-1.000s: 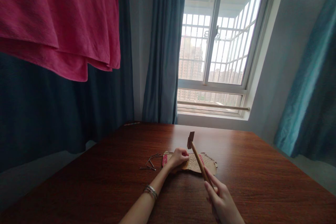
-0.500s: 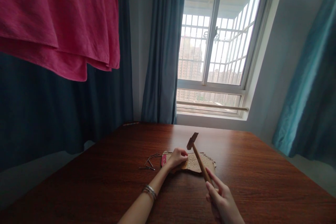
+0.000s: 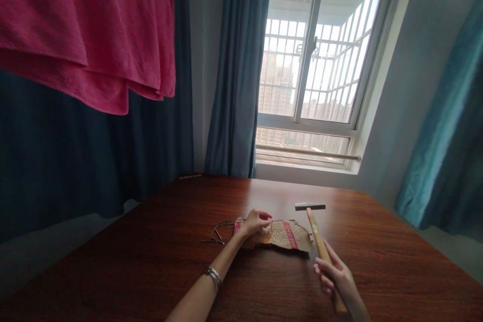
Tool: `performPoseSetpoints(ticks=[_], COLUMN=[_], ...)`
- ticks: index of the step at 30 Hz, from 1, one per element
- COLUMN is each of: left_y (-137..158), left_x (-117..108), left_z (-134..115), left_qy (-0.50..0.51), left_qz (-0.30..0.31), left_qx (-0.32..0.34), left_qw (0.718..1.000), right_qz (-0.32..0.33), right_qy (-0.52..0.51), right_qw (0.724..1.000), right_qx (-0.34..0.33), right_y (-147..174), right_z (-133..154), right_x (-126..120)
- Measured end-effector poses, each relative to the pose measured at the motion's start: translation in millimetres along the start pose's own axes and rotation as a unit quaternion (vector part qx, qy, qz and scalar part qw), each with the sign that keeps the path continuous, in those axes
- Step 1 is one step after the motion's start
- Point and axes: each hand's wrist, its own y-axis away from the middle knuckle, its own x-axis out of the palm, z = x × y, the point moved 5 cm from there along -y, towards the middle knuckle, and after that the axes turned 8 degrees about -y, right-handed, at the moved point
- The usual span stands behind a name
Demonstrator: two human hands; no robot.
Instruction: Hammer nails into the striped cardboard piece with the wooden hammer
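Observation:
My left hand [image 3: 257, 222] is closed in a pinch on a thin upright nail [image 3: 271, 223], over the piece of cardboard [image 3: 300, 236]. That cardboard has a torn edge, pink bands and many small holes or dots; my hand and wrist hide part of its left side. My right hand [image 3: 335, 274] is wrapped round the wooden handle of a hammer [image 3: 317, 231]. The hammer's narrow metal head is raised beyond the cardboard's right end, apart from the nail. Several loose nails [image 3: 217, 233] lie on the table left of the cardboard.
The brown wooden table [image 3: 151, 271] reaches to the wall below the window [image 3: 328, 60]. A pink cloth [image 3: 94, 35] hangs at upper left, before a dark blue curtain [image 3: 158, 151]. A thin strip [image 3: 190, 176] lies at the table's far left corner.
My right hand has moved right with the hammer, whose head has turned from slanted to nearly level. The pink band on the cardboard's right is now uncovered. My left hand stays over the cardboard.

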Motion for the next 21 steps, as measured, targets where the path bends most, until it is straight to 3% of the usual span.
performPoseSetpoints(ticks=[3, 5, 11, 14, 21], left_y=[-2.2, -0.1, 16.4, 20.2, 21.4], left_x=[-15.6, -24.1, -31.8, -28.3, -19.1], left_z=[-3.7, -9.5, -19.2, -16.7, -19.1], left_qy=[0.02, -0.011, -0.166, -0.18, -0.198], left_qz=[-0.055, -0.056, 0.022, 0.058, 0.078], left_qx=[0.009, 0.038, 0.111, 0.102, 0.117], left_qw=[0.998, 0.998, 0.98, 0.977, 0.97], right_qz=[-0.011, -0.027, -0.062, -0.073, -0.073], right_qy=[0.007, 0.011, 0.013, 0.018, -0.015], right_qw=[1.0, 1.0, 0.998, 0.997, 0.997], right_qx=[-0.002, -0.005, 0.007, 0.009, 0.031], right_y=[-4.6, -7.2, -14.7, -18.8, -26.7], right_z=[1.4, 2.8, 7.2, 5.5, -11.1], right_x=[-12.9, -19.5, -29.6, -33.9, -45.0])
